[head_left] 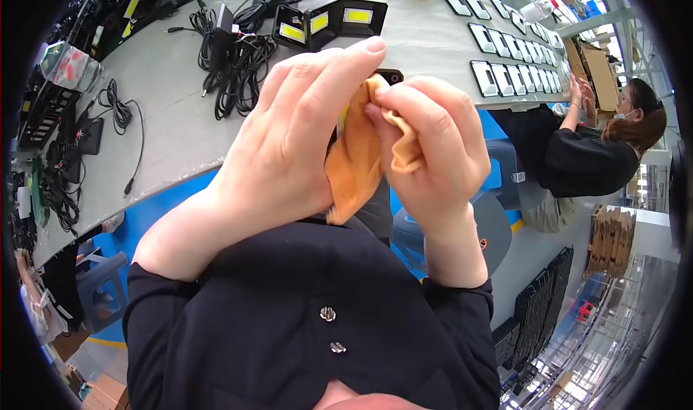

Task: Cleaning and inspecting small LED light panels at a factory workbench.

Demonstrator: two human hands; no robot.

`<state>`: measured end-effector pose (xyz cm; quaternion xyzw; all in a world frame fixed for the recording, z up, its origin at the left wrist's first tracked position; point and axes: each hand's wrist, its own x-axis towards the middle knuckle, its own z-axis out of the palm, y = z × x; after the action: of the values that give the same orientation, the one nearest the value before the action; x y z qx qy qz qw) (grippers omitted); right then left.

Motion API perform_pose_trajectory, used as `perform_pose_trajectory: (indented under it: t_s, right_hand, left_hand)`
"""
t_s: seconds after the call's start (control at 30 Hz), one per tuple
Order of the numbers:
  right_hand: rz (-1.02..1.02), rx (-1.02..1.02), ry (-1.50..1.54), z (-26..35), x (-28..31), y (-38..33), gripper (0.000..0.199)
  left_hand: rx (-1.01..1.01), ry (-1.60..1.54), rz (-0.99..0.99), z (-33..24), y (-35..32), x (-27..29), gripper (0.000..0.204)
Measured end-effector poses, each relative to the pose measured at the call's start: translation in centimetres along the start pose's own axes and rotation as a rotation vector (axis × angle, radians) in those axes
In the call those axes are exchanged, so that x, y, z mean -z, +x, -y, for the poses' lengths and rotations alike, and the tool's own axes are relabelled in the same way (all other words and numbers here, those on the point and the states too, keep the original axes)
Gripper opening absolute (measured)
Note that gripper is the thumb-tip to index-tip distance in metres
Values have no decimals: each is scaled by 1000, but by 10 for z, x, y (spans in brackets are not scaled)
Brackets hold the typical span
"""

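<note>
Both hands are raised close to the camera, above the near edge of the table (pixel 180 121). An orange cloth (pixel 357 157) is pinched between them: the left hand (pixel 289 143) is curled around a small dark object (pixel 390 75), mostly hidden behind the fingers, while the right hand (pixel 433 150) is closed on a fold of the cloth and pressed against it. Beyond the hands, a cluster of black lamps with yellow panels (pixel 321 22) is seen on the grey table, with tangled black cables (pixel 242 63) just to its left. Far right, rows of flat black panels (pixel 516 63) are laid out, and a co-worker in black (pixel 585 157) is seated there.
</note>
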<state>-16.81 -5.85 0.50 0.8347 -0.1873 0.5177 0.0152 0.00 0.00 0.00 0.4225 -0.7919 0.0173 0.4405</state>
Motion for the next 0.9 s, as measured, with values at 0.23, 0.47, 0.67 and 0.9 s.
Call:
perform_pose_trajectory:
  t_s: [0.23,0.47,0.67,0.9]
  right_hand:
    - [98,-235,187,10,9,-13,36]
    - [52,-513,535,7,2,-15,31]
    - [375,-540,601,0,20,-12,29]
    - [172,-370,475,-8,18,-13,29]
  left_hand:
    - [110,-111,-142,-15,-3,-16,100]
    - [146,-257,-29,-9,-7,-26,116]
    - [191,-502,-156,0,-13,-24,98]
    - [30,-344,49,2,1,-18,122]
